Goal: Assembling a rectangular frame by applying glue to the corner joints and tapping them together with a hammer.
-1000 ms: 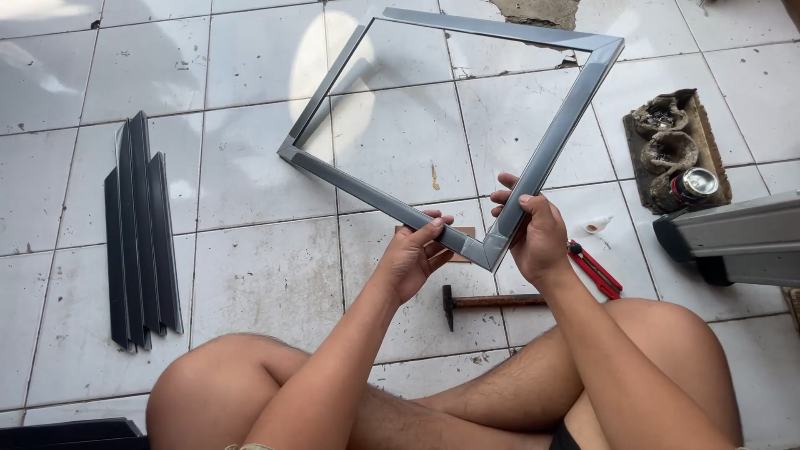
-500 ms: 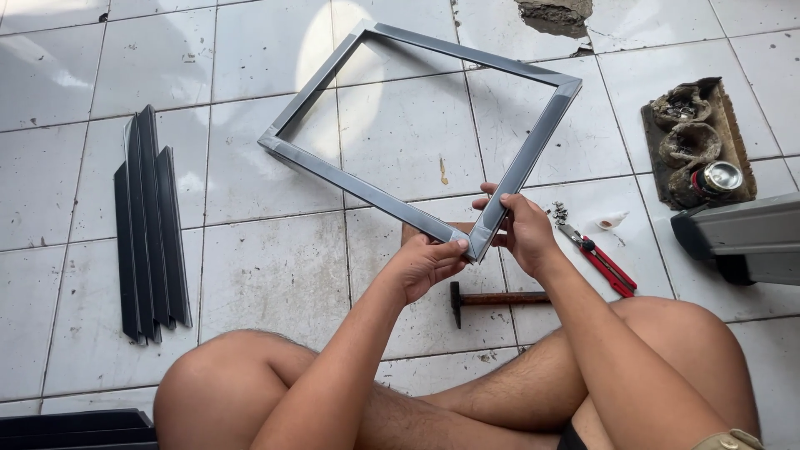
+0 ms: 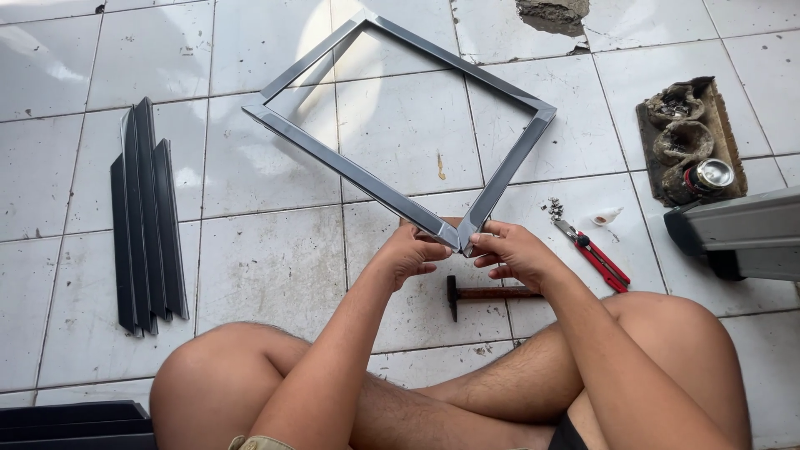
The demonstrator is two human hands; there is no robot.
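A square grey metal frame (image 3: pixel 333 158) is held tilted above the white tiled floor, one corner pointing toward me. My left hand (image 3: pixel 410 254) grips the near corner from the left side. My right hand (image 3: pixel 510 252) grips the same corner from the right, fingers curled around the bar. Both hands meet at that corner joint. I sit cross-legged, knees below the hands.
A hammer (image 3: pixel 487 293) lies on the tile just under my hands. A red-handled cutter (image 3: pixel 596 257) and small screws lie to the right. Several dark metal strips (image 3: pixel 146 217) lie at left. A wooden tray with a can (image 3: pixel 687 142) and a grey profile (image 3: pixel 737 229) sit at right.
The frame has swung in my hands, its near corner shifting left and nearer to me. Both hands stayed on that corner.
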